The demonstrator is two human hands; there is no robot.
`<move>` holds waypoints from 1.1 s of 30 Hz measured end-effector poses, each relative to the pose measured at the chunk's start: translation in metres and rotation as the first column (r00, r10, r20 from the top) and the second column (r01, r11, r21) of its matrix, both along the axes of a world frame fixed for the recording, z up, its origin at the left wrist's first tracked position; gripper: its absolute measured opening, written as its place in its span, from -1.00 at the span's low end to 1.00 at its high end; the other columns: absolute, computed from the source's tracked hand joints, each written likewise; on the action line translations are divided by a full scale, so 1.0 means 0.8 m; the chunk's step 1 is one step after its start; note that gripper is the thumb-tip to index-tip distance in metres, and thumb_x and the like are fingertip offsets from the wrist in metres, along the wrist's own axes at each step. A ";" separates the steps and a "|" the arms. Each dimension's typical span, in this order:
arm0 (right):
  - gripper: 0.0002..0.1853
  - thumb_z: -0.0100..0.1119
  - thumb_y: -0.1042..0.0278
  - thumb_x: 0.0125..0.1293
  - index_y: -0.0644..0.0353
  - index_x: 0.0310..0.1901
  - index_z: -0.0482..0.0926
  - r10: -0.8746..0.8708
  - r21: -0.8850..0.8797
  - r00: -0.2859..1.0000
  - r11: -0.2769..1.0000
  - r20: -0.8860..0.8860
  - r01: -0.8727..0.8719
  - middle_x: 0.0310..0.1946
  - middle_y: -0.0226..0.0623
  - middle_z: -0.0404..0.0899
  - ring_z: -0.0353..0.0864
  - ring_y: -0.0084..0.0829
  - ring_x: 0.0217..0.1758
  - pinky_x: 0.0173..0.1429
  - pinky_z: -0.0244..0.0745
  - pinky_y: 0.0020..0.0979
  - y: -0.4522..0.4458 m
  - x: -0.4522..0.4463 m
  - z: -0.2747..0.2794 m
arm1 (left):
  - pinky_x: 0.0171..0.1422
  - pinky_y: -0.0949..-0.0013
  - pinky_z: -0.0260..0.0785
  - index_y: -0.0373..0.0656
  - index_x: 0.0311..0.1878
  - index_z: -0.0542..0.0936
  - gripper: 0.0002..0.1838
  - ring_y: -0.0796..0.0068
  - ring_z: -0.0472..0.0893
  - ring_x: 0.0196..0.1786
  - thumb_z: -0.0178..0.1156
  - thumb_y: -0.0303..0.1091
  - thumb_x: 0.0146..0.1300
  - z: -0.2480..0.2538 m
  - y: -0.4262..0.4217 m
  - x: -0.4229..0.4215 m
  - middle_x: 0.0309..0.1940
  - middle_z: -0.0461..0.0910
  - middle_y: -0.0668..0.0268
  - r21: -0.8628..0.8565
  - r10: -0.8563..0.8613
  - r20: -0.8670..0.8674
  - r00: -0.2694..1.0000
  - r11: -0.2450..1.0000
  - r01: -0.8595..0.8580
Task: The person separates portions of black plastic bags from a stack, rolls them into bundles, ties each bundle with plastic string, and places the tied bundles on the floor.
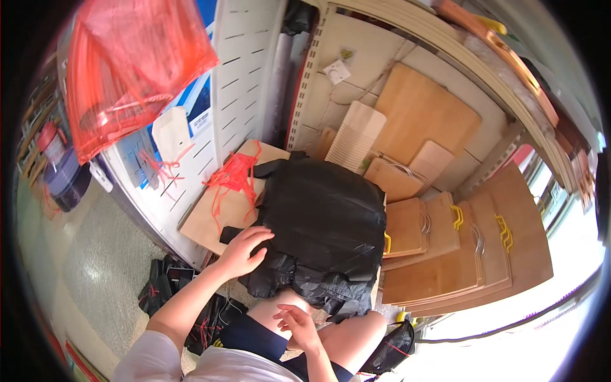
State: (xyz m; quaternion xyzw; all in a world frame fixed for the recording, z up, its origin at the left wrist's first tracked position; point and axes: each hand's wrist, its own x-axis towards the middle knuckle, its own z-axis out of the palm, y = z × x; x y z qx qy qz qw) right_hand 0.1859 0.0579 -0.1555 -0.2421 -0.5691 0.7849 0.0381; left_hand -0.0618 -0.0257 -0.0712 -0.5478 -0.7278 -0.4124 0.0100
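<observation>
A large bundle of black plastic bags [324, 216] lies on a light wooden board in front of me, its crumpled lower edge hanging over my knees. My left hand [245, 253] is at the bundle's left edge, fingers apart, with the fingertips at the black plastic and nothing held. Above my lap, just below the bundle, my right hand [298, 323] hovers with its fingers loosely bent and apart, and it holds nothing. Red plastic strings [234, 173] lie in a tangle on the board, up and left of the bundle.
Wooden cutting boards [433, 254] with yellow and metal handles stand at the right. A wooden washboard [356, 134] leans behind. A red plastic bag [140, 70] hangs upper left beside a white perforated panel [238, 70]. More black bags [207, 318] lie on the floor.
</observation>
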 end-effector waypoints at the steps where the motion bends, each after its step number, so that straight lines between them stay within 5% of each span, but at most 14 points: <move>1: -0.70 0.01 0.35 0.43 0.28 0.12 0.47 -0.028 0.020 0.999 0.999 -0.023 0.028 -0.21 -0.27 0.66 0.56 -0.59 -0.32 -0.19 0.52 -0.53 0.007 0.003 0.009 | 0.31 0.17 0.30 -0.20 0.09 0.50 -0.60 0.12 0.45 0.19 0.18 -0.44 0.14 0.002 0.017 -0.007 0.08 0.50 0.13 -0.008 -0.042 0.016 0.999 0.999 0.042; 6: -0.73 0.04 0.36 0.42 0.33 0.04 0.52 -0.271 0.190 0.961 0.943 -0.045 0.275 -0.28 -0.28 0.67 0.57 -0.62 -0.35 -0.23 0.52 -0.56 0.044 0.018 0.062 | 0.29 0.18 0.32 -0.16 0.10 0.50 -0.62 0.11 0.44 0.20 0.21 -0.31 0.21 -0.009 0.078 -0.028 0.12 0.48 0.15 -0.181 -0.161 -0.032 0.986 0.971 0.153; 7: -0.75 0.06 0.39 0.40 0.33 0.01 0.54 -0.347 0.252 0.931 0.896 -0.111 0.365 -0.32 -0.29 0.66 0.57 -0.63 -0.38 -0.25 0.51 -0.58 0.056 0.018 0.069 | 0.26 0.15 0.29 -0.14 0.09 0.50 -0.50 0.14 0.43 0.19 0.27 -0.06 0.15 -0.021 0.089 -0.036 0.06 0.50 0.17 -0.258 -0.173 -0.071 0.982 0.955 0.150; 9: -0.79 0.08 0.47 0.36 0.32 -0.03 0.56 -0.463 0.337 0.861 0.793 -0.208 0.508 -0.34 -0.30 0.65 0.55 -0.65 -0.41 -0.28 0.50 -0.59 0.086 0.013 0.084 | 0.26 0.12 0.25 -0.10 0.06 0.51 -0.40 0.17 0.41 0.19 0.31 0.10 0.05 -0.002 0.099 -0.027 0.00 0.52 0.22 -0.402 -0.158 -0.196 0.968 0.913 0.068; 11: -0.79 0.13 0.51 0.30 0.32 -0.04 0.56 -0.464 0.694 0.814 0.457 -0.348 0.557 -0.30 -0.30 0.64 0.57 -0.62 -0.33 -0.26 0.50 -0.57 0.126 -0.003 0.094 | 0.25 0.10 0.18 -0.06 0.03 0.51 -0.22 0.22 0.38 0.18 0.38 0.31 -0.18 -0.005 0.112 -0.032 -0.07 0.51 0.28 -0.493 -0.154 -0.237 0.959 0.870 0.018; 13: -0.63 0.19 0.55 0.14 0.28 0.03 0.52 -0.409 0.844 0.876 0.346 -0.257 0.409 -0.04 -0.13 0.56 0.62 -0.32 -0.05 0.02 0.51 -0.40 0.167 -0.018 0.108 | 0.23 0.11 0.18 -0.07 0.00 0.52 -0.22 0.22 0.39 0.16 0.38 0.31 -0.19 0.010 0.126 -0.036 -0.06 0.51 0.26 -0.614 -0.187 -0.186 0.964 0.789 0.035; 16: -0.49 0.25 0.42 0.04 0.23 0.10 0.49 -0.287 0.968 0.926 -0.022 -0.246 0.250 0.03 -0.06 0.49 0.43 -0.10 0.19 0.30 0.34 -0.14 0.223 -0.055 0.067 | 0.21 0.13 0.18 -0.10 -0.02 0.53 -0.23 0.22 0.39 0.13 0.38 0.30 -0.19 0.015 0.142 -0.045 -0.04 0.51 0.24 -0.725 -0.236 -0.101 0.967 0.683 0.091; 19: -0.33 0.31 0.23 -0.05 0.15 0.18 0.44 -0.332 1.000 0.943 -0.003 0.027 -0.030 0.09 -0.10 0.44 0.24 -0.06 0.33 0.44 0.06 0.07 0.235 -0.079 0.063 | 0.20 0.11 0.20 -0.11 -0.01 0.55 -0.28 0.17 0.42 0.12 0.37 0.24 -0.14 0.004 0.146 -0.061 -0.08 0.55 0.23 -0.669 -0.318 -0.032 0.948 0.711 0.216; 22: -0.27 0.34 0.12 -0.11 0.01 0.21 0.42 -0.362 0.957 0.889 0.172 0.281 -0.233 0.09 -0.17 0.43 0.24 -0.11 0.32 0.43 0.06 0.07 0.238 -0.087 0.090 | 0.23 0.12 0.24 -0.14 0.04 0.53 -0.44 0.12 0.43 0.14 0.33 0.00 0.04 0.008 0.127 -0.071 -0.03 0.55 0.20 -0.538 -0.376 0.132 0.917 0.750 0.385; 24: -0.38 0.32 0.16 -0.09 0.02 0.12 0.50 -0.326 0.953 0.903 0.204 0.280 -0.222 0.06 -0.19 0.46 0.27 -0.11 0.30 0.41 0.05 0.13 0.237 -0.087 0.095 | 0.22 0.15 0.26 -0.17 0.03 0.53 -0.52 0.11 0.43 0.15 0.31 -0.12 0.09 0.032 0.102 -0.068 0.02 0.52 0.18 -0.439 -0.372 0.299 0.879 0.764 0.472; 27: -0.61 0.29 0.27 -0.08 0.04 -0.11 0.61 -0.239 0.953 0.954 0.280 0.182 -0.111 -0.01 -0.22 0.51 0.31 -0.11 0.26 0.37 0.12 0.11 0.241 -0.070 0.094 | 0.30 0.22 0.23 -0.21 0.00 0.53 -0.65 0.18 0.39 0.25 0.24 -0.36 0.13 0.012 0.050 -0.080 0.16 0.46 0.18 -0.336 -0.337 0.276 0.900 0.844 0.419; 30: -0.88 0.20 0.46 -0.08 0.11 -0.43 0.65 -0.160 0.886 0.981 0.429 -0.115 0.173 -0.08 -0.25 0.55 0.35 -0.09 0.22 0.31 0.24 -0.05 0.229 -0.028 0.090 | 0.36 0.25 0.17 -0.19 -0.03 0.57 -0.71 0.22 0.32 0.35 0.17 -0.47 0.14 0.010 0.005 -0.069 0.28 0.37 0.19 -0.213 -0.318 0.388 0.865 0.882 0.420; 33: -0.82 0.13 0.53 -0.06 0.11 -0.40 0.68 -0.178 0.900 0.964 0.356 -0.200 0.252 0.05 -0.21 0.53 0.33 -0.10 0.28 0.35 0.24 -0.18 0.207 0.030 0.084 | 0.40 0.27 0.11 -0.18 -0.09 0.63 -0.73 0.22 0.23 0.42 0.11 -0.56 0.14 -0.003 -0.033 -0.050 0.37 0.26 0.21 -0.213 -0.224 0.474 0.852 0.909 0.358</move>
